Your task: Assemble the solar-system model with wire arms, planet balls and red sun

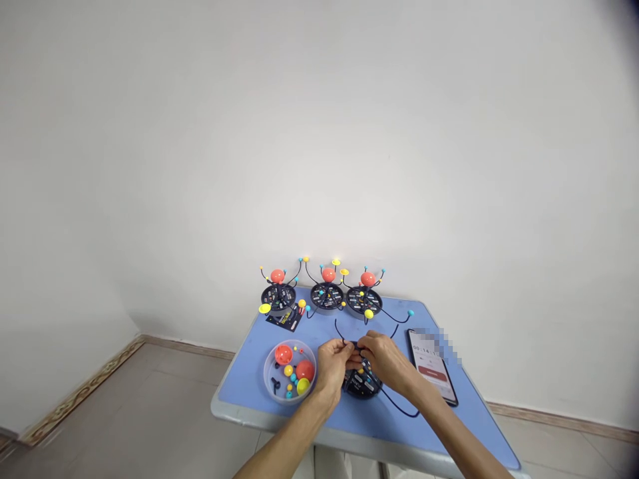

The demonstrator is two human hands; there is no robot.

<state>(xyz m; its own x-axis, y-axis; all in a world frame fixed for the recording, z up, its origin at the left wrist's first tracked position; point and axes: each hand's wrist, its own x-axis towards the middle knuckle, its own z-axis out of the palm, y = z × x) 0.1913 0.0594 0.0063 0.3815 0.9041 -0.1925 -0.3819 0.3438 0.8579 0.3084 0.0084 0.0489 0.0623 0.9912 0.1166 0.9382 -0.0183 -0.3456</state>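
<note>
Nearest us, at the front of the blue table [244,382], both our hands are at a black model [363,387]. Our left hand [332,362] and right hand [385,358] meet over its upper part, fingers drawn narrow and pinching its dark pieces; exactly which piece each grips is hidden by the knuckles. The model has a round, low base, its dark face printed with small pale labels and spots of colour. Thin, glossy black arms curve out from it: one bows low toward the right, two others rise behind our fingers, all with plain dark tips.

Just to the left we see a clear round bowl [266,379] of red, yellow, orange and blue balls and half-shells, with a few black bits. On the right lies a phone [433,366], its screen lit.

Farther off, a printed card [287,323] lies partly under the leftmost of three similar models [327,296], each topped with a red ball. Behind them stands the pale wall [319,133].
</note>
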